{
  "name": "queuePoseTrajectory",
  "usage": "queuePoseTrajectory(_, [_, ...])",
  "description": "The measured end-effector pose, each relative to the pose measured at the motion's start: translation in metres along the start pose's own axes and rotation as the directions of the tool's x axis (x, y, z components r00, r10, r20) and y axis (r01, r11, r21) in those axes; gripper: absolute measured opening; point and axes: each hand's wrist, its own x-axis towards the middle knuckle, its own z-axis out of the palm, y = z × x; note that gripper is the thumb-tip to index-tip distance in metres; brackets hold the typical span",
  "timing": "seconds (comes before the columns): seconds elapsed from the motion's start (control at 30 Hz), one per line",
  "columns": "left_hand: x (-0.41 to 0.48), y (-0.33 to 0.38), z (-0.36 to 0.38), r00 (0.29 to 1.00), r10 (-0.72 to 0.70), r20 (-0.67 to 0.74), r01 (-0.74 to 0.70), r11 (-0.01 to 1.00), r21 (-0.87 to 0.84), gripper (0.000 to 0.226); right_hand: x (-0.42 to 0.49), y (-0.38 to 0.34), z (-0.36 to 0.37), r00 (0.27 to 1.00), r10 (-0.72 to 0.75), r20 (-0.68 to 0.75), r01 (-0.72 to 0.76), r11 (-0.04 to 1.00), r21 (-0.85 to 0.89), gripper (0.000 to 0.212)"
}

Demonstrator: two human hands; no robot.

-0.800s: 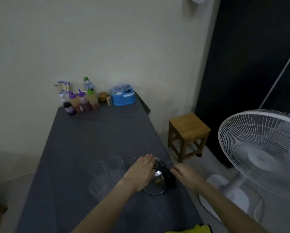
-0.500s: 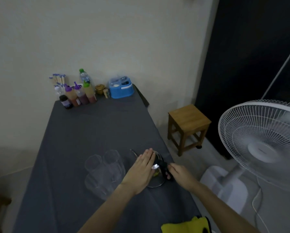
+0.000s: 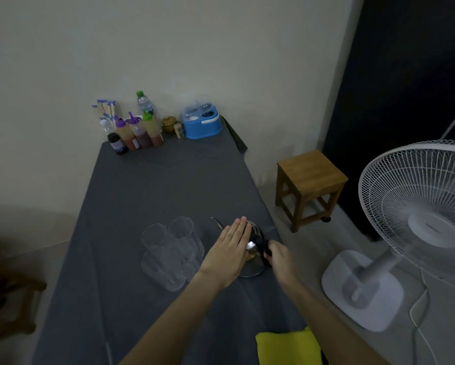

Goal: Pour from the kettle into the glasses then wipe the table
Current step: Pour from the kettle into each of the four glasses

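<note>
Though dim, glasses (image 3: pixel 171 252) apparently just beside hand-covered kettle (image 3: pixel 252 262).

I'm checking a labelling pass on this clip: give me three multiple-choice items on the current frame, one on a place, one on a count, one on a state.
1. The folded yellow cloth lies:
A. near table edge
B. by the bottles
C. on the stool

2. Clear drinking glasses by the kettle:
A. one
B. four
C. seven

3. The right hand:
A. hangs free
B. grips the glass kettle's black handle
C. wipes

Answers: 1 A, it sits at the bottom of the view. 2 B, four rims cluster together. 3 B, fingers close on the handle while the left hand lies flat on top.
</note>
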Motion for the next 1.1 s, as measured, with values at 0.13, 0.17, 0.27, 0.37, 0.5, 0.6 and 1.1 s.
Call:
queuePoseTrajectory(0.13, [-0.001,0.002,-0.003,1.0,0.0,-0.004,0.0,1.0,0.005,0.058,-0.006,-0.002,0.002,1.0,-0.015,-0.019,0.014,1.0,-0.027,0.03])
queuePoseTrajectory(0.17, [-0.001,0.002,-0.003,1.0,-0.014,0.004,0.014,1.0,-0.008,0.057,-0.01,-0.007,0.005,0.999,-0.024,-0.036,0.023,1.0,-0.013,0.032])
queuePoseTrajectory(0.27, [-0.002,0.003,-0.007,0.998,-0.059,0.022,0.06,0.998,-0.03,0.058,-0.02,-0.019,0.011,0.995,-0.037,-0.089,0.04,0.999,0.036,0.04])
queuePoseTrajectory(0.37, [-0.004,0.006,-0.013,0.996,-0.082,0.047,0.084,0.996,-0.028,0.068,-0.023,-0.02,0.014,0.991,-0.013,-0.13,0.023,0.997,0.076,0.034])
queuePoseTrajectory(0.5, [-0.012,0.013,-0.019,0.997,-0.075,0.035,0.078,0.994,-0.074,0.068,-0.028,-0.02,0.01,0.991,0.028,-0.128,-0.015,0.995,0.103,0.028])
queuePoseTrajectory(0.6, [-0.02,0.018,-0.02,0.996,-0.084,-0.034,0.08,0.992,-0.098,0.069,-0.034,-0.024,0.005,0.992,0.015,-0.128,-0.001,0.995,0.102,0.028])
queuePoseTrajectory(1.1, [-0.063,0.019,-0.045,0.952,-0.14,-0.273,0.083,0.974,-0.212,0.056,-0.07,-0.064,0.006,0.987,-0.142,-0.071,0.14,0.989,-0.04,0.031])
